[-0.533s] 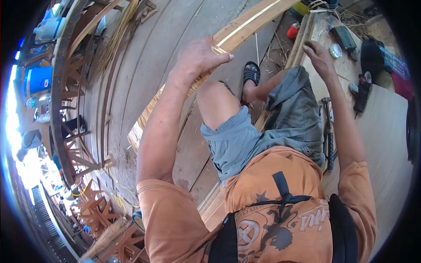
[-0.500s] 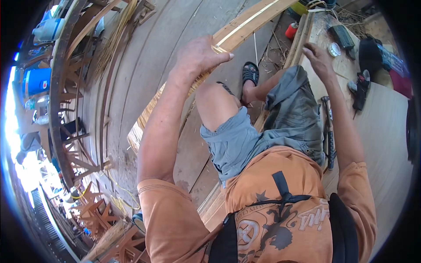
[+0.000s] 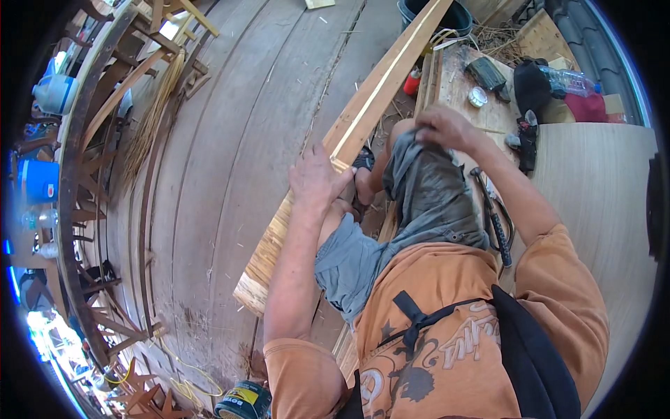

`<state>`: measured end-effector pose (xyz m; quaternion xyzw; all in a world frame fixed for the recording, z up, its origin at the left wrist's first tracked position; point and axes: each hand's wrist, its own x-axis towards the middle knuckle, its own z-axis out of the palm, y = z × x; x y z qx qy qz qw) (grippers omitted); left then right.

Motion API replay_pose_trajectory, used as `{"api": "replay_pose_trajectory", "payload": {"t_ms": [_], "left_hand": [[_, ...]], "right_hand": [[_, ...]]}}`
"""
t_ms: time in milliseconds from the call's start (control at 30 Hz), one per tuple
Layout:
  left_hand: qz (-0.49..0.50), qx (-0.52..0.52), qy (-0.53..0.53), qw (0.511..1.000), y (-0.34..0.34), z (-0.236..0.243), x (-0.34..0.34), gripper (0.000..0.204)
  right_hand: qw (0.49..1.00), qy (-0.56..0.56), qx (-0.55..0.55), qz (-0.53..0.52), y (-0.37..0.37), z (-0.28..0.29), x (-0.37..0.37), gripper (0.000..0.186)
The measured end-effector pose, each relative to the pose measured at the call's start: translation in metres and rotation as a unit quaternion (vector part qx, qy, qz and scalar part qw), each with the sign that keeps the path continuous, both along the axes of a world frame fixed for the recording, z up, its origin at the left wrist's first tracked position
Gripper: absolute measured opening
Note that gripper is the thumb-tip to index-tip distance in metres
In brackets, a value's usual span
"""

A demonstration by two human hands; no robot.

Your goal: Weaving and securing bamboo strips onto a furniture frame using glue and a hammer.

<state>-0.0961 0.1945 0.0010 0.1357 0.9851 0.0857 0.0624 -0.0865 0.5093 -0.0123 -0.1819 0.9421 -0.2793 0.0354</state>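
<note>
A long wooden plank [image 3: 394, 73] with a pale strip along its middle slants from the top right down to the lower left. Its near part is covered in yellowish, straw-like streaks [image 3: 269, 255]. My left hand [image 3: 315, 180] is closed over the plank beside my left knee, with the thumb on the upper face. Above my right knee is my right hand [image 3: 448, 130], fingers curled downward, close to the grey shorts [image 3: 426, 185]. Whatever its fingertips hold, if anything, is hidden. A hammer [image 3: 494, 220] lies beside my right thigh.
To the right, a low bench [image 3: 457, 84] carries a round tin [image 3: 478, 96], a dark block [image 3: 488, 73] and a black tool [image 3: 527, 143]. A red bottle [image 3: 412, 82] and dark bucket [image 3: 453, 17] stand beyond. A wooden rack [image 3: 66, 174] is at left; a tin can [image 3: 243, 399] stands below.
The view has shifted. My right hand has moved left from over the bench to my right knee, and its fingers have curled. My left hand stays on the plank, now nearer my body.
</note>
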Motion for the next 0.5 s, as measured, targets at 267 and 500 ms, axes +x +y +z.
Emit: {"api": "replay_pose_trajectory", "payload": {"t_ms": [267,500], "left_hand": [[0.024,-0.079,0.217,0.973,0.027,-0.003,0.042,0.066],[-0.271,0.32,0.066,0.905,0.097,-0.018,0.132,0.033]], "right_hand": [[1.0,0.013,-0.022,-0.008,0.027,-0.002,0.192,0.022],[0.889,-0.16,-0.205,-0.378,0.034,-0.018,0.201,0.039]]}}
